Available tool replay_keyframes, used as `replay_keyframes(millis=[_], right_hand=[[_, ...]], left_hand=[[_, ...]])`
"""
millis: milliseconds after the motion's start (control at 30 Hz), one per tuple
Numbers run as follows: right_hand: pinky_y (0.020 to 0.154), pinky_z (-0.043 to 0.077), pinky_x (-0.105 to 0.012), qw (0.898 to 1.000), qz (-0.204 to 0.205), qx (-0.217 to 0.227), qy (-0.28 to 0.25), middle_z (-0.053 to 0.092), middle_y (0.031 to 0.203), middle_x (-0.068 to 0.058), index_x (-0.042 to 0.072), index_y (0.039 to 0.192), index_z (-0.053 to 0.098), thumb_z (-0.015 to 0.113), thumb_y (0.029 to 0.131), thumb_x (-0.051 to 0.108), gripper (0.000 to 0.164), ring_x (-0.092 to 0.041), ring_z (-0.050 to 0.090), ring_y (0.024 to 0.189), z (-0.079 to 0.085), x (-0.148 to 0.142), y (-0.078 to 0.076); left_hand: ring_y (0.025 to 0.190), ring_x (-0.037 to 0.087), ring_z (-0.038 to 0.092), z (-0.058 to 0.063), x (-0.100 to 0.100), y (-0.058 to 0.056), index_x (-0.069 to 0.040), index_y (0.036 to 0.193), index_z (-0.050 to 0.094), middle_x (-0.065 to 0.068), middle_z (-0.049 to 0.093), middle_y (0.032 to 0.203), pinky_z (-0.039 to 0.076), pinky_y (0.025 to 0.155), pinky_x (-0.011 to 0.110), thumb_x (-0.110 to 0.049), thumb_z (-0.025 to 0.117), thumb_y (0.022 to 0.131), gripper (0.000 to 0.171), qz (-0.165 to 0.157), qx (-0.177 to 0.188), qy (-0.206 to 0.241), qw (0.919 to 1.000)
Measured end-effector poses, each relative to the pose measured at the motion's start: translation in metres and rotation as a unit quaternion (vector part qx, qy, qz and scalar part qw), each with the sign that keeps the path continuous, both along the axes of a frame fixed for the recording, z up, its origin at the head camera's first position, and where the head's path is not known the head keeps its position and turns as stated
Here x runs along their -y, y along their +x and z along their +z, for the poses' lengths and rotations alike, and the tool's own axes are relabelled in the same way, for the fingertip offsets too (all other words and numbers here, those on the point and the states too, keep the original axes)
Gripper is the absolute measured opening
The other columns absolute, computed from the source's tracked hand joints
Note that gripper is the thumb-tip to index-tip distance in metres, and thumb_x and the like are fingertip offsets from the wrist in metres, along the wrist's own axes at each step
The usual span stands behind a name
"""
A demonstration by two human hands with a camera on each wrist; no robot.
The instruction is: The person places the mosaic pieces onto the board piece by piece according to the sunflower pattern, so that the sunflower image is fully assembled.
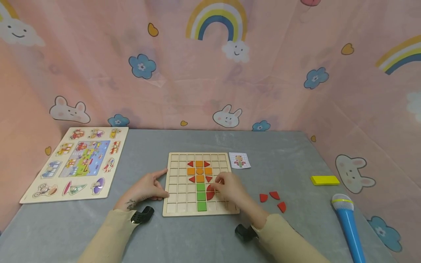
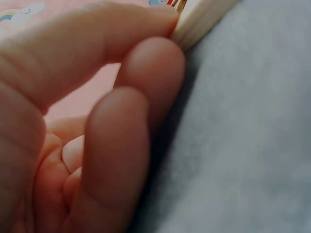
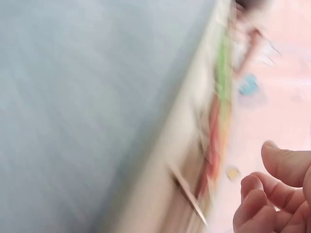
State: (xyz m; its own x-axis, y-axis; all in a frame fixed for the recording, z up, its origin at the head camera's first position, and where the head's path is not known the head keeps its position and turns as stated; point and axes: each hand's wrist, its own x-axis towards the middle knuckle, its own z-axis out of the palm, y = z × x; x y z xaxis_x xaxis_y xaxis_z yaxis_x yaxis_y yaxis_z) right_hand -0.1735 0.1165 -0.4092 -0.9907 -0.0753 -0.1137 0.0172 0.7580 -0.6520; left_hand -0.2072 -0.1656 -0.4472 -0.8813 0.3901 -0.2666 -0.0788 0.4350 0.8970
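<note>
A square wooden grid board (image 1: 180, 208) lies on the grey table, with orange, red and green pieces set in its cells. My left hand (image 1: 147, 187) is at the board's left side, index finger and thumb spread and touching the edge; the left wrist view shows a fingertip (image 2: 163, 19) against the wooden side. Over the board's right half is my right hand (image 1: 229, 187), beside rounded red pieces (image 1: 209, 193) right of the green squares (image 1: 201, 196). In the right wrist view its thumb (image 3: 284, 162) and bent fingers stand apart with nothing between them.
Three red quarter-circle pieces (image 1: 274, 195) lie right of the board. A small pattern card (image 1: 239, 160) sits near its upper right corner. A picture puzzle board (image 1: 86, 193) is at the left; a yellow block (image 1: 325, 180) and a blue toy microphone (image 1: 349, 223) are at the right.
</note>
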Motion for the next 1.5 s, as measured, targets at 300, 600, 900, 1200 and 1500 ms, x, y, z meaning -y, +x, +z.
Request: replay_keyframes(millis=[300,600,900,1200,1500], right_hand=[[0.06,0.044,-0.031,0.998,-0.011,-0.009,0.066,0.062,0.084,-0.011,-0.005,0.104,0.066,0.065,0.082,0.006,0.025,-0.019,0.052,0.071,0.023,-0.071,-0.007],[0.06,0.046,-0.035,0.978,0.011,0.078,0.191,0.061,0.076,-0.006,0.001,0.082,0.068,0.075,0.071,0.006,0.014,-0.018,0.053,0.067,0.014,-0.112,0.012],[0.054,0.039,-0.031,0.973,0.01,0.091,0.21,0.055,0.067,-0.001,0.009,0.067,0.061,0.076,0.07,0.008,0.015,-0.017,0.048,0.062,0.009,-0.118,0.018],[0.052,0.038,-0.028,0.997,0.011,0.036,0.066,0.053,0.068,-0.003,0.005,0.077,0.059,0.07,0.075,0.008,0.012,-0.015,0.047,0.059,0.016,-0.087,0.002],[0.054,0.047,-0.024,0.995,0.086,-0.041,-0.023,0.059,0.074,-0.005,0.001,0.085,0.064,0.068,0.08,0.002,0.007,-0.014,0.052,0.061,0.02,-0.012,-0.015]], left_hand=[[0.042,0.009,0.049,-0.002,0.002,-0.001,-0.003,0.146,0.024,0.003,0.064,0.058,0.043,0.044,0.027,-0.004,0.079,0.067,0.096,-0.003,-0.004,0.007,1.0],[0.042,0.009,0.049,-0.002,0.001,-0.001,-0.004,0.146,0.024,0.003,0.064,0.058,0.043,0.044,0.027,-0.004,0.078,0.068,0.096,-0.002,-0.006,0.005,1.0],[0.043,0.008,0.05,0.0,0.001,-0.001,-0.005,0.146,0.025,0.003,0.064,0.059,0.044,0.045,0.026,-0.006,0.08,0.066,0.097,0.0,-0.001,0.003,1.0],[0.043,0.008,0.05,-0.002,0.001,-0.001,-0.005,0.146,0.025,0.003,0.064,0.059,0.044,0.045,0.026,-0.006,0.08,0.066,0.096,0.001,-0.002,-0.001,1.0],[0.043,0.008,0.05,0.0,0.001,0.0,-0.004,0.146,0.024,0.003,0.064,0.059,0.043,0.045,0.026,-0.006,0.079,0.066,0.097,-0.002,-0.001,0.003,1.0]])
